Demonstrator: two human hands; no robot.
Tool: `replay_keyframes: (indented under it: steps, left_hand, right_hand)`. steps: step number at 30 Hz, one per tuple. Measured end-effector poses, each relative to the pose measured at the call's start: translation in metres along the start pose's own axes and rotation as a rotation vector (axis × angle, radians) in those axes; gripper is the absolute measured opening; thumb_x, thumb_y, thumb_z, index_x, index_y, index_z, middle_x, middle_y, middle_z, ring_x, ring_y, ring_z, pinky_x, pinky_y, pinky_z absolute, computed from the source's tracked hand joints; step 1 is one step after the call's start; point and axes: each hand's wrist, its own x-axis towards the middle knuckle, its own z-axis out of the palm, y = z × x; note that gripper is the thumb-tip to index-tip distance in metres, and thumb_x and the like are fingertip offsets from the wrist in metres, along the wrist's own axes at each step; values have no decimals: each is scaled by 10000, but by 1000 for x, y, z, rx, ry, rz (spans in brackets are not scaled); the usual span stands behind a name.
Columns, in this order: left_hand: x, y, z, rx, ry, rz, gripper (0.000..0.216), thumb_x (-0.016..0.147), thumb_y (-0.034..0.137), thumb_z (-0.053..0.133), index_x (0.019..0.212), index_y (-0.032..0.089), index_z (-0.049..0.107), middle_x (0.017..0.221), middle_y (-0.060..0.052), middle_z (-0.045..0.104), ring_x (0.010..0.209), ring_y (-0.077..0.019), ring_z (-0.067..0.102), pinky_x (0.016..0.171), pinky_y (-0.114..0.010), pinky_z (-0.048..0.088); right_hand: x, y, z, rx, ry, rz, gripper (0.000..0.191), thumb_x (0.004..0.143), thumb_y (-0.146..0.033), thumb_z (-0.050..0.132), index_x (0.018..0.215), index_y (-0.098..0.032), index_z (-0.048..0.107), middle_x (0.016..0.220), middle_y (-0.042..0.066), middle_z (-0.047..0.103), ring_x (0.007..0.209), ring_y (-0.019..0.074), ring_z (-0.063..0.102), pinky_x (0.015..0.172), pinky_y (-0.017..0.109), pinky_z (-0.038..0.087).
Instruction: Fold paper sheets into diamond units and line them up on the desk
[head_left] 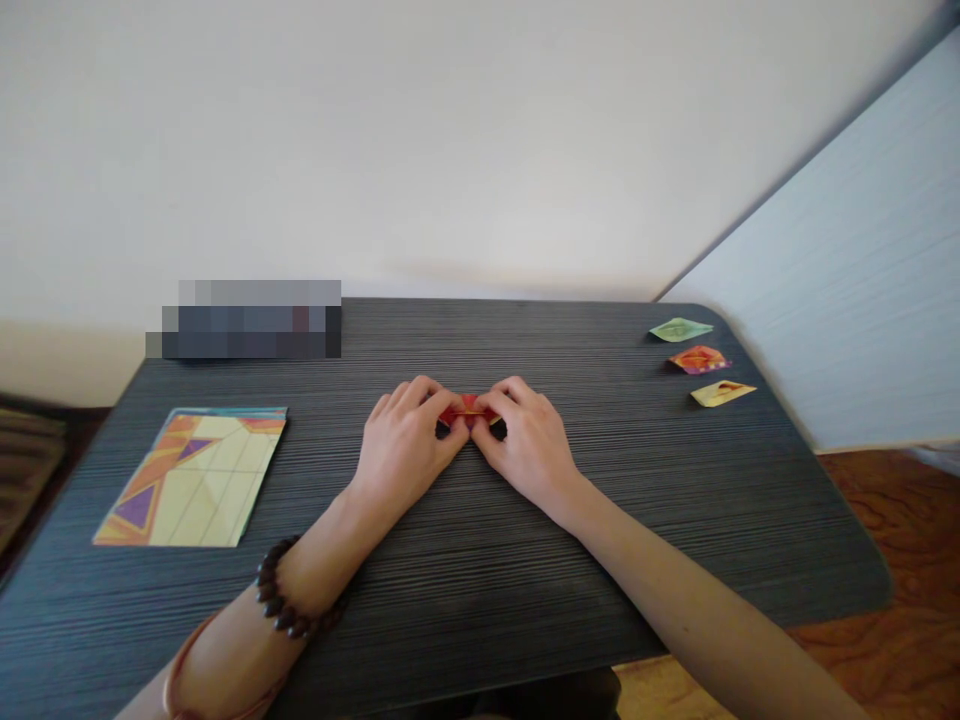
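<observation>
Between my two hands is a small folded piece of red and yellow origami paper (470, 405), low over the middle of the table. The thumb and fingers of my left hand (405, 435) pinch its left end. Its right end is pinched in the same way by my right hand (529, 435). Both thumbs meet close together at the near side of the paper. My fingers cover much of it, so its full shape is hidden.
On the dark wood-grain table (480, 620), a stack of patterned square paper (210, 490) lies at left. Folded green (681, 329), red-orange (699, 359) and yellow (722, 393) paper pieces lie at far right. A blurred-out object (251, 325) sits at back left, against the wall (480, 150).
</observation>
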Motion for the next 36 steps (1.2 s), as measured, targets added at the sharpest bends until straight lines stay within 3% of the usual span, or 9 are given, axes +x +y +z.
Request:
replay_keyframes:
  steps: [17,29,36]
  left_hand:
    - [3,-5,-2,-48,-40,25,156,830,274,530,905,221,656,900,-36,588,859,-199,538,779,-346,421]
    - [1,-4,2,-12,-2,37,123,811,243,539,876,220,641,889,-39,596,842,-206,540,759,-347,416]
    - [5,-14,-7,-138,-56,124,175,834,287,527,951,222,640,927,-40,608,851,-189,553,803,-341,436]
  right_hand:
    - [2,4,0,-17,-6,-41,130,824,-218,520,894,-199,627,922,48,566,832,176,550,738,323,408]
    - [1,0,2,-44,8,-23,131,818,-218,518,897,-201,620,920,57,561,825,187,538,739,330,403]
    - [1,4,0,15,3,-42,103,824,-222,524,869,-194,612,922,51,568,842,181,556,757,328,418]
